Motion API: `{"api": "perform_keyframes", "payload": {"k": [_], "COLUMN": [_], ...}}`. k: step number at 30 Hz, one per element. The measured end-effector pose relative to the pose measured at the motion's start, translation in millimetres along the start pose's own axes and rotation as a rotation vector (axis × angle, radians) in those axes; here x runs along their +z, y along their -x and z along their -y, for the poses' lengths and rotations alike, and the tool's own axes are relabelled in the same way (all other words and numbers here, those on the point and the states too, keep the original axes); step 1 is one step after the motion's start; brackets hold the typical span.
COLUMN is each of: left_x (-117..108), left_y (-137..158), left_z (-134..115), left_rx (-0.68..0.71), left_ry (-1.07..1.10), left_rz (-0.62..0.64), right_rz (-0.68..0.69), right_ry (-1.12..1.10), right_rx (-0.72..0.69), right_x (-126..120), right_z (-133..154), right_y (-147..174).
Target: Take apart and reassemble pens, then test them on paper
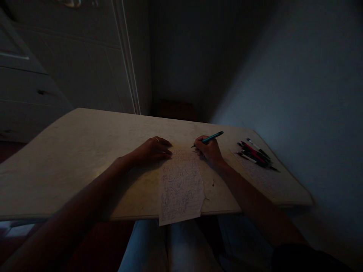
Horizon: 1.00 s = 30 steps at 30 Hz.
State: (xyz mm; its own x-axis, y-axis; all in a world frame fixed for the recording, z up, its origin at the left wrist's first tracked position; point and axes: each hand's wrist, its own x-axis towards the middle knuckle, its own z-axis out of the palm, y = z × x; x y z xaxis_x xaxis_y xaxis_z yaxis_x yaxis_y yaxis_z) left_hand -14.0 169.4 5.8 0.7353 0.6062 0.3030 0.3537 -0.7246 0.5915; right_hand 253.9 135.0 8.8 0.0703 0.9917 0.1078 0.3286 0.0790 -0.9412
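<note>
A long sheet of paper (181,192) covered in handwriting lies on the table, its lower end hanging past the front edge. My left hand (154,150) rests flat at the sheet's upper left, fingers stretched out and a ring on one of them. In my right hand (210,151) a teal pen (213,136) is gripped, tilted up to the right. The pen's tip points down at the upper right of the sheet; whether it touches the paper I cannot tell.
Several pens (253,153) lie in a pile at the right, partly over another written sheet (265,177). The pale table (85,151) meets a wall (320,113) at the right. White cabinets (70,56) stand behind at the left. The room is dim.
</note>
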Motion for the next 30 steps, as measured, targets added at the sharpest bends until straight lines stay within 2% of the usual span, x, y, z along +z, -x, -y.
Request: {"api": "perform_keyframes", "payload": {"k": [3,8,16,21,27,30], "left_x": [0.8,1.3,0.7,0.4,0.3,0.8], "left_y": [0.2,-0.6,-0.6,1.1,1.3,0.1], "left_z": [1.2,2.0,0.8,1.3,0.5,0.1], "left_rx": [0.000,-0.006,0.010,-0.003,-0.018,-0.006], "left_ry": [0.006,-0.002,0.013,0.008,0.005,0.016], "left_rz": [0.006,0.014,0.013,-0.005,0.003,-0.004], "right_rz": [-0.009,0.064,0.097,0.019,0.087,0.046], "right_ry": [0.055,0.074,0.187,0.226,0.144,0.115], "right_rx": [0.014,0.018,-0.068,-0.120,-0.052,-0.028], "right_x": [-1.9,-2.4,-3.0,-3.9,-3.3,-4.6], "right_z": [0.8,3.5,3.1,3.3,4.0,3.3], "right_y": [-1.0,0.4,1.8,-0.8,1.3,0.4]}}
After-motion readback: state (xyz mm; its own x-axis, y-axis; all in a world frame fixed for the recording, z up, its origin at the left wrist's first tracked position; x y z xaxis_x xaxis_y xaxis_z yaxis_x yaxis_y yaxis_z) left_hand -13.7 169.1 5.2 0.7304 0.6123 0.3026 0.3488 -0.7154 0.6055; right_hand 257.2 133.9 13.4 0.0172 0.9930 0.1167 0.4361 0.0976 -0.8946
